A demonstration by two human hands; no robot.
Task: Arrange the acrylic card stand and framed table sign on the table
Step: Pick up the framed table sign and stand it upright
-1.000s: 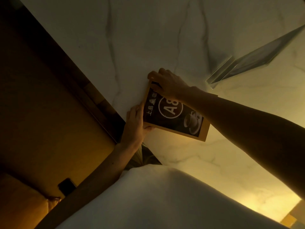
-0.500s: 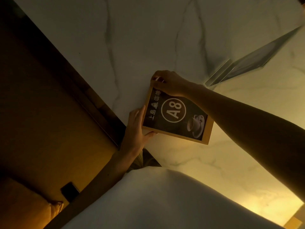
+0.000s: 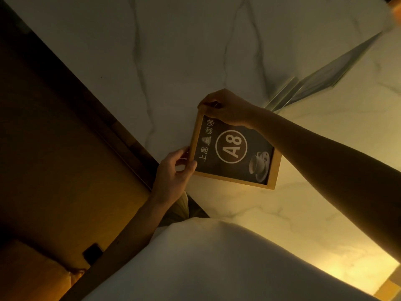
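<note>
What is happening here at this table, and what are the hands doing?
A person holds a framed table sign with both bare hands over a white marble table. The left hand pinches one corner of the wooden frame, and the right hand grips the corner beside it. The sign reads A8 and shows a coffee cup. The acrylic card stand stands further back on the table, apart from the sign and untouched. Whether the sign rests on the table cannot be told.
</note>
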